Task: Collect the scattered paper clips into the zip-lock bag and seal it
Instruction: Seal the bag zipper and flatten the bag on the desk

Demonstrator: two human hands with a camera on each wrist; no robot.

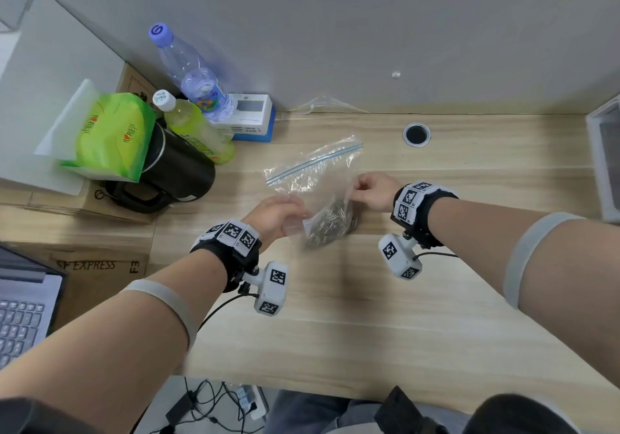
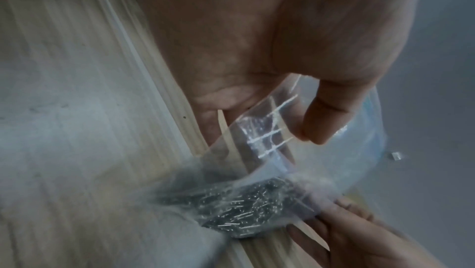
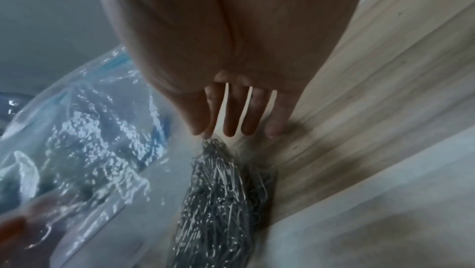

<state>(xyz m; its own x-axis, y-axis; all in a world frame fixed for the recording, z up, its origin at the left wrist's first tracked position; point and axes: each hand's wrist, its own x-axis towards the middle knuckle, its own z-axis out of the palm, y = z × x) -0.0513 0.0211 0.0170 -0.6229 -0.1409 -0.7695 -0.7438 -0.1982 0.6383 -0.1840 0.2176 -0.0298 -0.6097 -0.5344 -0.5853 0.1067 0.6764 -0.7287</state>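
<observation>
Zip-lock bag (image 1: 315,178) pinched by left hand (image 1: 273,214) and right hand (image 1: 374,190).

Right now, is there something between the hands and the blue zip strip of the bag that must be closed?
Nothing visible blocks it. The left hand and right hand pinch the bag lower down, near the paper clips. The zip strip stands free above them, with only bare desk around.
</observation>
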